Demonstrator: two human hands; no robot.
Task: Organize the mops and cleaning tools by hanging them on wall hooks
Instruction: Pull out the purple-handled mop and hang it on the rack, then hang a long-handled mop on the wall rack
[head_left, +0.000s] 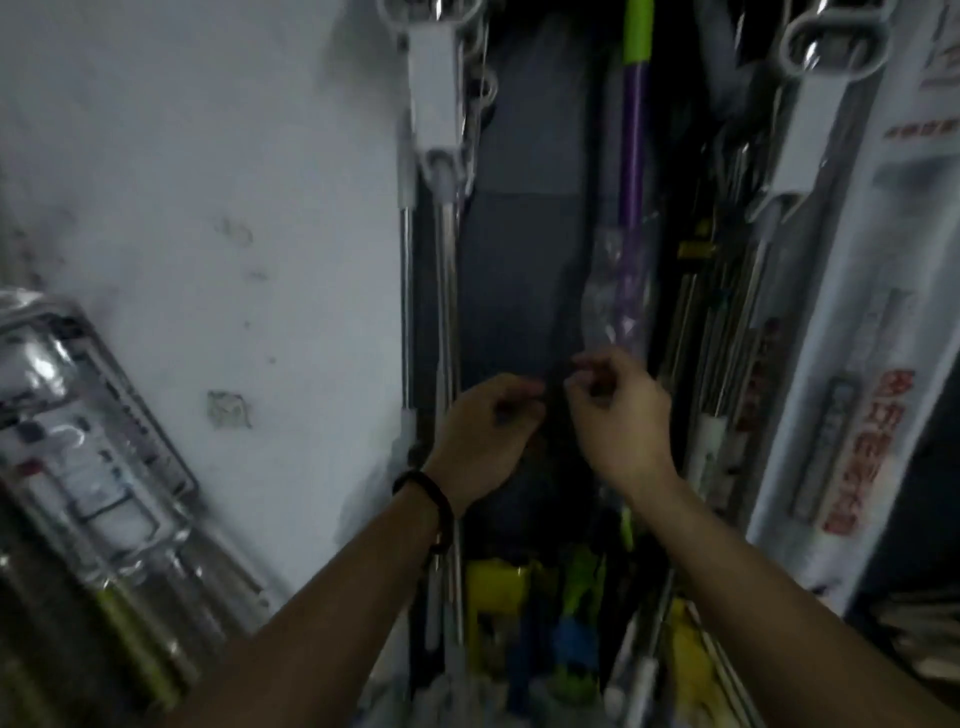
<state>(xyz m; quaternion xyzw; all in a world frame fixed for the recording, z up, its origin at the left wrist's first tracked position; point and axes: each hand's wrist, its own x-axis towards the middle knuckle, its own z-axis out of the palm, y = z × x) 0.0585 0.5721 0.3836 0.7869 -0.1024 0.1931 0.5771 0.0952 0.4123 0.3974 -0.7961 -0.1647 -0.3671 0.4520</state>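
- Dim storage corner: white wall (208, 182) on the left, mops hanging against a dark panel (519, 249).
- Left hand (488, 431) and right hand (618, 415) almost meet, fingers curled as if pinching something small; I cannot tell what.
- A purple mop handle (635, 156) in plastic wrap (615, 291) hangs just above the right hand.
- Likely step: tidying that mop. Next it needs a sure grip.

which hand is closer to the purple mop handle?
Right. The right hand is just below the plastic-wrapped part of the purple mop handle, with its fingertips close to it. The left hand is further left, beside the silver pole.
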